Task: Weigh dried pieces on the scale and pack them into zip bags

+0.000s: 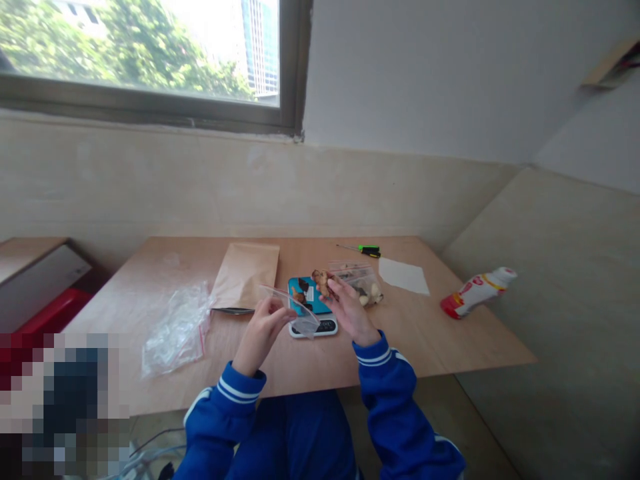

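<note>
My left hand pinches the edge of a small clear zip bag, which hangs slanting over the front of a digital scale. In my right hand is a knobbly brown dried piece, held between thumb and fingers above the scale's blue top. Dark and brown dried pieces show on or just over that blue top, partly behind the clear bag; I cannot tell whether any are inside it. Just right of my right hand lies a filled zip bag with pale and dark pieces.
A brown paper bag and a heap of clear plastic bags lie left on the table. Two screwdrivers and a white paper sheet are at the back right. A red-and-white bottle stands near the right edge.
</note>
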Action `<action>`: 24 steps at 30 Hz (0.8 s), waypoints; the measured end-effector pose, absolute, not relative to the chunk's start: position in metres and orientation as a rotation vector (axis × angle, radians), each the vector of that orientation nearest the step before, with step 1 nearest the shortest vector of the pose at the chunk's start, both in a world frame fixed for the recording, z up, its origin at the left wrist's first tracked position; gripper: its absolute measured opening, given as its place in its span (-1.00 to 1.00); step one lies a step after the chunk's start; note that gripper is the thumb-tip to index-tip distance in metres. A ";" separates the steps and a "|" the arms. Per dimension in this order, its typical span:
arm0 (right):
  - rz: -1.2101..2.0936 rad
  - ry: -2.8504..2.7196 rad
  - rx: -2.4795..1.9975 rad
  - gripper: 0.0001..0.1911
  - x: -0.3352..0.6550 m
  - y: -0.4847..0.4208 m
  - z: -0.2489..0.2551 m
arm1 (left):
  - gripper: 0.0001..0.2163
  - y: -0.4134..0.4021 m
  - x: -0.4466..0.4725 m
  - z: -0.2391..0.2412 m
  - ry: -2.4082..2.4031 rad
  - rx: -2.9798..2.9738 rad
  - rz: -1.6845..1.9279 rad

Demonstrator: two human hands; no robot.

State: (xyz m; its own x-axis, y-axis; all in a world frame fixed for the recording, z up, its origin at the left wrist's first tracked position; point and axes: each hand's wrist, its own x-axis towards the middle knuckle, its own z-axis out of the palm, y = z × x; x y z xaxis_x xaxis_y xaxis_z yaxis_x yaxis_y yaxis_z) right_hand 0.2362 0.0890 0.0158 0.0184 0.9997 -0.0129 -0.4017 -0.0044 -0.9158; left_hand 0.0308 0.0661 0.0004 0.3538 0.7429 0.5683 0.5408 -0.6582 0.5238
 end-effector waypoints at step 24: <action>1.274 -1.621 -1.077 -0.69 0.210 0.088 0.005 | -0.81 0.048 0.035 -0.012 1.181 2.283 1.534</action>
